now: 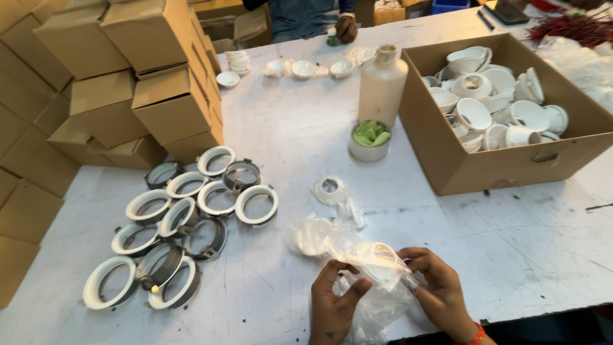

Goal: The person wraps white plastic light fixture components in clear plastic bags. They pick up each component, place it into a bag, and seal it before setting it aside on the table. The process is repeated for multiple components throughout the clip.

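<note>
Head view: we hold a bagged white fitting [377, 259] at the table's [511, 243] near edge.
Both hands pinch the clear bag [373, 291], left hand [333, 305] and right hand [437, 287] flanking it equally, well below the cardboard box [472, 166].

An open brown carton [511, 137] of white parts sits on the table's right. Left of it, a white bottle [381, 83]. Far left of the carton, plain brown boxes [128, 76] are stacked. Below the carton, both hands hold a clear plastic bag [377, 281].
</note>
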